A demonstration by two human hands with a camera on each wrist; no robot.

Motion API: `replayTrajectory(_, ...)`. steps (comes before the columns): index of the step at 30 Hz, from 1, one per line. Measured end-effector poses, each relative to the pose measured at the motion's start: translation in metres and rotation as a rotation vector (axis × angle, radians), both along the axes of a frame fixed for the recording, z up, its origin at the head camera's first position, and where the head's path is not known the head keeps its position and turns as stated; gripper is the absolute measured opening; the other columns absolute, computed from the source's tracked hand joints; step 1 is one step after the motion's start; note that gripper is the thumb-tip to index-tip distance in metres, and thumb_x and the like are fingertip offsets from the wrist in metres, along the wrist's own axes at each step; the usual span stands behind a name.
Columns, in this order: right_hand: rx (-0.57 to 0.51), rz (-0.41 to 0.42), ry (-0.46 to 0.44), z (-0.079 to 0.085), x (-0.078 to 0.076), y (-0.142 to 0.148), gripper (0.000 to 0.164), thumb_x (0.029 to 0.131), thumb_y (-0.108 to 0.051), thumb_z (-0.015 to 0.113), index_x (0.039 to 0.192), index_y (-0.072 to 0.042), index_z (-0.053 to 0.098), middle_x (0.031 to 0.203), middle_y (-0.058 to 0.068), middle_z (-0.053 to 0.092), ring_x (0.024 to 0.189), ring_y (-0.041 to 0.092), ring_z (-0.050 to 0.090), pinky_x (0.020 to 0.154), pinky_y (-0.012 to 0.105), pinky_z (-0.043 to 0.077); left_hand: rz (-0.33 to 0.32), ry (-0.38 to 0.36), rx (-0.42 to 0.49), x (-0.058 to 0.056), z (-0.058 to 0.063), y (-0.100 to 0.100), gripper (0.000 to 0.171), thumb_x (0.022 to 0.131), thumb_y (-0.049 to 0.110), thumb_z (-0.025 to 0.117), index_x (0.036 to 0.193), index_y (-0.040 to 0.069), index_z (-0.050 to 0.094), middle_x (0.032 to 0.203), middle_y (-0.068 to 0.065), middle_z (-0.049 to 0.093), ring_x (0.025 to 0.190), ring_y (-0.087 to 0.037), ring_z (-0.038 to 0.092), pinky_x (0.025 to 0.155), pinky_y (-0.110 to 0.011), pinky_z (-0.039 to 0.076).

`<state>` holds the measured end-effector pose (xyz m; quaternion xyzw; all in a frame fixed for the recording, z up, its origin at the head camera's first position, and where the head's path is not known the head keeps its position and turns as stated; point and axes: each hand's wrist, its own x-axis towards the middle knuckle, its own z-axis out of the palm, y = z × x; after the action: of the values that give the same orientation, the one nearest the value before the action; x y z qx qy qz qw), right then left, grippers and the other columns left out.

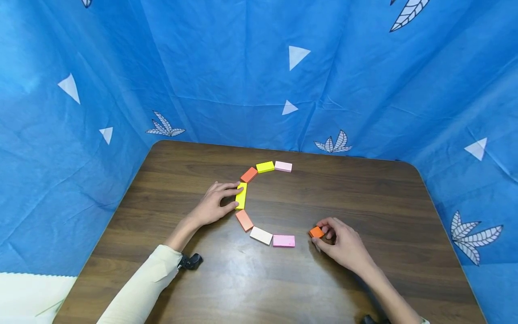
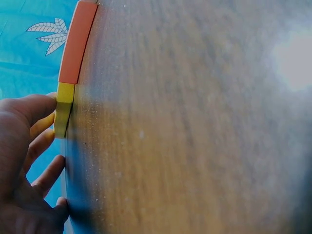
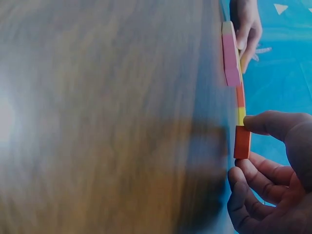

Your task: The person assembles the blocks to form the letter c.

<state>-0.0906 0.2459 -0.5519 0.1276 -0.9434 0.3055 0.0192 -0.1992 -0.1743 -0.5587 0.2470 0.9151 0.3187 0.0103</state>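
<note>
In the head view my left hand (image 1: 212, 202) holds a long yellow block (image 1: 241, 196), its thumb at the near end and fingertips toward the far end. The left wrist view shows that yellow block (image 2: 64, 109) between thumb and fingers, against a red-orange block (image 2: 78, 44). My right hand (image 1: 341, 240) pinches a small orange block (image 1: 316, 232) between thumb and fingers, right of the pink-purple block (image 1: 284, 241). In the right wrist view the orange block (image 3: 242, 142) sits between thumb above and fingers below; whether it touches the table cannot be told.
Flat blocks form a curve open to the right on the brown table (image 1: 364, 193): a pale pink block (image 1: 283, 166), another yellow block (image 1: 265, 167), a red-orange block (image 1: 249, 174), a salmon block (image 1: 244, 220) and a cream block (image 1: 261, 235). A blue curtain (image 1: 243, 81) surrounds the table's back and sides.
</note>
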Motion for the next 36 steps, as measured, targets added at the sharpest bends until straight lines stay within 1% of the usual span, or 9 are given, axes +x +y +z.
replayTrajectory(6,0.024,0.024,0.017,0.002,0.002,-0.013,0.033,0.088,-0.025,0.091,0.115,-0.016,0.074,0.096,-0.009,0.065,0.082,0.004,0.058,0.068,0.02,0.047,-0.002,0.009,-0.012,0.0,0.0,0.001,0.049,0.105,0.029,0.073,0.152,0.019,0.064,0.166,-0.002,0.054,0.155,-0.033,0.047,0.138,-0.065,0.013)
replayTrajectory(13,0.026,0.052,0.033,0.002,0.002,-0.025,0.034,0.086,-0.026,0.092,0.115,-0.017,0.076,0.095,-0.01,0.065,0.084,0.005,0.059,0.069,0.019,0.047,0.001,-0.007,0.001,0.0,0.001,-0.001,0.05,0.104,0.029,0.074,0.152,0.019,0.064,0.166,-0.003,0.053,0.155,-0.034,0.046,0.138,-0.065,0.013)
replayTrajectory(18,0.033,0.054,0.041,0.0,0.001,-0.03,0.035,0.086,-0.026,0.093,0.115,-0.017,0.076,0.094,-0.01,0.065,0.084,0.006,0.058,0.07,0.019,0.047,-0.007,-0.006,0.014,-0.001,0.002,-0.002,0.049,0.103,0.028,0.074,0.151,0.018,0.065,0.166,-0.003,0.053,0.154,-0.036,0.046,0.138,-0.066,0.012)
replayTrajectory(24,0.052,0.056,0.043,0.0,0.0,-0.033,0.034,0.085,-0.03,0.093,0.112,-0.02,0.076,0.092,-0.011,0.064,0.082,0.005,0.056,0.068,0.02,0.044,-0.014,-0.007,0.029,0.0,0.002,-0.002,0.049,0.104,0.027,0.074,0.151,0.017,0.066,0.166,-0.004,0.053,0.154,-0.036,0.047,0.137,-0.067,0.012)
replayTrajectory(28,0.064,0.051,0.059,-0.002,0.001,-0.036,0.036,0.083,-0.032,0.095,0.112,-0.02,0.075,0.091,-0.011,0.064,0.082,0.006,0.056,0.07,0.02,0.045,-0.012,-0.007,0.026,-0.001,0.002,-0.001,0.049,0.103,0.027,0.074,0.15,0.017,0.066,0.166,-0.004,0.054,0.154,-0.036,0.047,0.137,-0.066,0.013)
replayTrajectory(36,0.063,0.045,0.089,-0.005,0.002,-0.04,0.04,0.081,-0.032,0.096,0.112,-0.019,0.075,0.09,-0.01,0.065,0.081,0.007,0.056,0.07,0.021,0.046,0.0,-0.019,0.007,-0.001,0.001,-0.002,0.049,0.104,0.029,0.074,0.151,0.02,0.065,0.166,-0.003,0.054,0.154,-0.035,0.046,0.138,-0.064,0.013)
